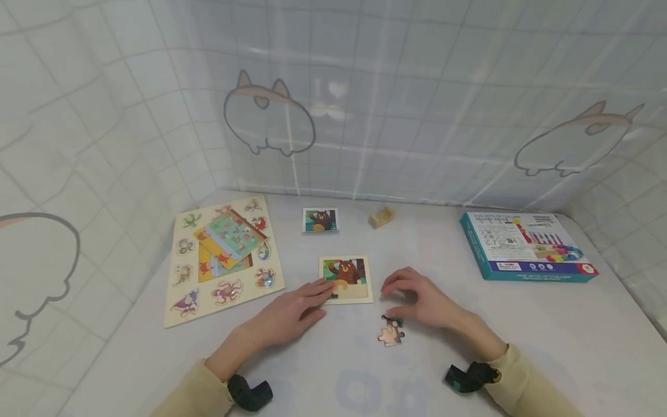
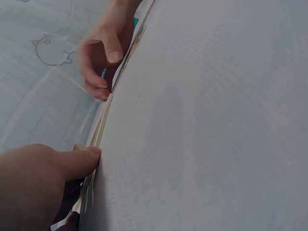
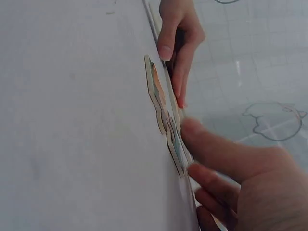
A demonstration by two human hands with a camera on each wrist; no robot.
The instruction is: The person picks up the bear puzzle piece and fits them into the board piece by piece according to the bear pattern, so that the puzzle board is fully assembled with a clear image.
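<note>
My left hand point(image 1: 294, 307) lies against the left side of a small wooden jigsaw tray point(image 1: 359, 294), its straight fingers over a bear picture point(image 1: 345, 272) that is partly filled in. The tray's lower part shows bare wood. To the right of the tray, my right hand point(image 1: 422, 298) hovers with fingers bent and spread from the thumb. Its thumb tip is right at two loose jigsaw pieces point(image 1: 391, 336), which lie against each other on the table. In the right wrist view, the pieces point(image 3: 156, 94) lie flat beside the fingertips, and nothing shows pinched between thumb and fingers.
A bear picture card point(image 1: 320, 220) stands behind the tray, with a small wooden block point(image 1: 382, 216) to its right. On the left lies a sea-animal puzzle board point(image 1: 208, 304) carrying further picture puzzles point(image 1: 231, 237). A flat teal-edged box point(image 1: 526, 246) rests at the right.
</note>
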